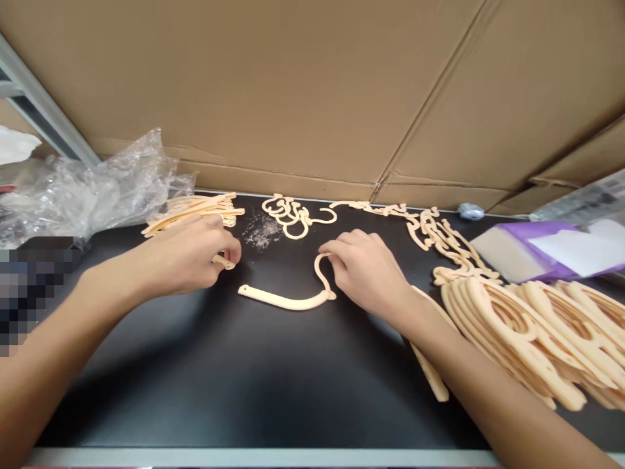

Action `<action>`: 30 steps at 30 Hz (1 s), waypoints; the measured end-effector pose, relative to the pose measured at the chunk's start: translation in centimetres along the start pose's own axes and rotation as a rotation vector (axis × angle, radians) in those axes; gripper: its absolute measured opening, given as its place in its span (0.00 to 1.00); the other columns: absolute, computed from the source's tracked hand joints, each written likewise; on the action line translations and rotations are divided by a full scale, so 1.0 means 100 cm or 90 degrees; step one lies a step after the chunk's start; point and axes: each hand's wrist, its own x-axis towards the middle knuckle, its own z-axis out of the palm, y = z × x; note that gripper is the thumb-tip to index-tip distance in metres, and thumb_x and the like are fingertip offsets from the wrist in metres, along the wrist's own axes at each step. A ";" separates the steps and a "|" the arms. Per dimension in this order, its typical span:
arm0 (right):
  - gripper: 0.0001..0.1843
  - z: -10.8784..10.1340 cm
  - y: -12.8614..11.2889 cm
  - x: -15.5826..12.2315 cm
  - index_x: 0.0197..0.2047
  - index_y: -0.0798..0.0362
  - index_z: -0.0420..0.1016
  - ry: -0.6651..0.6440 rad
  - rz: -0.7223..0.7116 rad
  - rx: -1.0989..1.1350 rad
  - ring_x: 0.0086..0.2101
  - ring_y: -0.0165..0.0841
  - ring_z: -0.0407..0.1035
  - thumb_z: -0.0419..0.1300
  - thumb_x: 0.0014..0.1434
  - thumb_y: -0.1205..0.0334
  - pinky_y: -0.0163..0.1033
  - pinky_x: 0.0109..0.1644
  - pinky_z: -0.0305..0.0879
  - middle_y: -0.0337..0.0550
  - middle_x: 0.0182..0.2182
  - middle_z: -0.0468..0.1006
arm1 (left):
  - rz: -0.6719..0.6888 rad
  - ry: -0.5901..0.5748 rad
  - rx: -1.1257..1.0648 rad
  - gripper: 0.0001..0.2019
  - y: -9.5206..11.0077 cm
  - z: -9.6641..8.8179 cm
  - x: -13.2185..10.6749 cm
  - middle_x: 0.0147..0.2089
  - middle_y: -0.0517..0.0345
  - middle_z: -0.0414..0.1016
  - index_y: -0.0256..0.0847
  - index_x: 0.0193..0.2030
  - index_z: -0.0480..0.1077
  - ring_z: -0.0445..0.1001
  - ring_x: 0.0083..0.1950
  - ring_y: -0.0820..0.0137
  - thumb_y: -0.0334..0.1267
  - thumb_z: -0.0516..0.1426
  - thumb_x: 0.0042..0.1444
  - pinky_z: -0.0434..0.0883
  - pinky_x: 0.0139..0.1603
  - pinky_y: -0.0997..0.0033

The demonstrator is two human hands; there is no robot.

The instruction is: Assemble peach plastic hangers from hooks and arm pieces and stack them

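Note:
My left hand, closed, grips a beige plastic hanger arm; only its holed end shows below the fingers. To the right, my right hand pinches the tip of a beige hanger hook. The foot of that hook meets a long curved hanger arm, which points left across the black table. Whether the two are fastened together I cannot tell. Behind my left hand lies a heap of loose hanger arms. Several loose hooks lie at the back middle.
Stacked beige hangers fill the right side, partly behind my right forearm. Small curved pieces are scattered behind them, near a purple and white packet. Clear plastic wrap lies back left. A cardboard wall rises behind.

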 end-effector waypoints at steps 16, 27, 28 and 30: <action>0.16 0.008 -0.010 0.001 0.52 0.56 0.80 0.168 -0.011 0.196 0.45 0.42 0.71 0.53 0.67 0.70 0.47 0.51 0.63 0.50 0.44 0.83 | -0.056 0.524 -0.567 0.12 0.064 -0.041 0.006 0.34 0.61 0.81 0.42 0.38 0.81 0.78 0.35 0.71 0.28 0.71 0.45 0.77 0.39 0.71; 0.12 0.006 -0.002 0.004 0.42 0.53 0.81 0.098 0.057 0.561 0.33 0.31 0.73 0.56 0.67 0.62 0.36 0.40 0.64 0.40 0.34 0.83 | -0.304 0.270 -0.987 0.12 0.066 0.002 0.020 0.38 0.57 0.81 0.42 0.39 0.82 0.77 0.40 0.71 0.33 0.72 0.45 0.78 0.42 0.75; 0.14 0.003 -0.002 0.003 0.41 0.53 0.82 0.059 0.044 0.586 0.32 0.30 0.72 0.56 0.68 0.57 0.36 0.38 0.63 0.40 0.33 0.82 | -0.308 0.238 -1.003 0.12 0.068 0.005 0.020 0.38 0.57 0.80 0.43 0.39 0.82 0.77 0.40 0.71 0.33 0.72 0.46 0.78 0.43 0.74; 0.18 -0.003 -0.004 0.000 0.39 0.53 0.82 -0.039 0.005 0.626 0.29 0.29 0.69 0.58 0.66 0.48 0.35 0.34 0.61 0.38 0.29 0.80 | -0.307 0.188 -1.027 0.11 0.071 0.009 0.018 0.38 0.58 0.80 0.44 0.40 0.82 0.77 0.40 0.71 0.34 0.71 0.48 0.78 0.45 0.71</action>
